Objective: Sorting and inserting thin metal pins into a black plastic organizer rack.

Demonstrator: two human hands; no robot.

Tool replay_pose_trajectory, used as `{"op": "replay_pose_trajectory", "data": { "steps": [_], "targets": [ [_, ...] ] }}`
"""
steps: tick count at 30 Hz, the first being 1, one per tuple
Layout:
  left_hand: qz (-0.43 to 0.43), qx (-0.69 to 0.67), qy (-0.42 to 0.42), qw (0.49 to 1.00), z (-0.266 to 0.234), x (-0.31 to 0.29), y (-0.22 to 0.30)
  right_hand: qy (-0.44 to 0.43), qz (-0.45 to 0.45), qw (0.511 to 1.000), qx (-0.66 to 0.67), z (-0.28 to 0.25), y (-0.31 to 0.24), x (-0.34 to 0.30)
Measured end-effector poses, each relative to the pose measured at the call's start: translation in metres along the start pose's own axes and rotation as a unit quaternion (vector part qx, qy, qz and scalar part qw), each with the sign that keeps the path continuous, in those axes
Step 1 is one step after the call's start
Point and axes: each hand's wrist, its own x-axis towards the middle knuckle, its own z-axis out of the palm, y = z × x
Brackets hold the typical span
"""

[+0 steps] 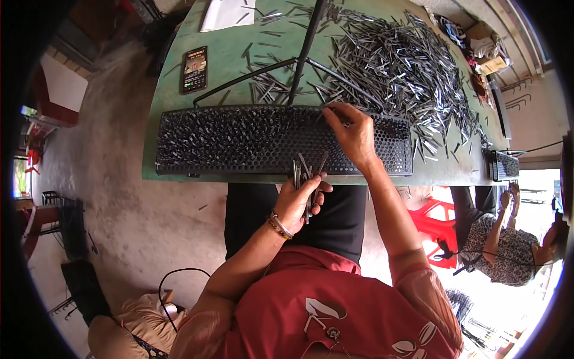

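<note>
A bundle of thin, dark metal strips stands up out of my left hand, whose fingers are closed round them at the near edge of the perforated black tray. The left part of that tray bristles with upright strips set close together; rows of round holes show on its right part. Over the tray's far edge, my right hand has its thumb and forefinger pinched together. Whatever is between those fingertips is too small to make out.
Loose strips are heaped at the far right of the green table. A black rod frame rises behind the tray. A phone and white paper lie far left. Another person sits right, beyond a red plastic seat.
</note>
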Motion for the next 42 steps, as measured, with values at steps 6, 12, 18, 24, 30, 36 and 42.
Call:
{"op": "replay_pose_trajectory", "data": {
  "steps": [6, 12, 18, 24, 30, 36, 42],
  "targets": [
    [-0.001, -0.005, 0.003, 1.0, -0.001, 0.0, -0.002, -0.025, -0.088, 0.995, -0.05, 0.002, 0.0, 0.001],
    [0.008, -0.019, 0.015, 1.0, 0.001, 0.0, -0.001, -0.044, -0.145, 0.985, -0.085, 0.004, 0.007, 0.002],
    [0.008, -0.011, 0.017, 1.0, 0.001, 0.0, -0.002, -0.035, -0.134, 0.988, -0.073, 0.006, 0.004, 0.001],
    [0.0, -0.001, -0.004, 1.0, -0.002, 0.001, -0.003, -0.076, -0.185, 0.972, -0.119, 0.002, 0.002, 0.002],
    [0.01, -0.005, -0.001, 1.0, 0.002, 0.001, -0.001, -0.052, -0.216, 0.966, -0.135, -0.006, -0.01, 0.0],
    [0.059, -0.027, 0.012, 0.998, 0.006, 0.003, 0.008, -0.223, 0.02, 0.971, 0.081, -0.024, -0.018, -0.024],
    [0.021, -0.014, -0.033, 0.999, 0.013, 0.006, 0.009, -0.099, 0.053, 0.986, 0.124, -0.024, -0.016, -0.019]
  ]
}}
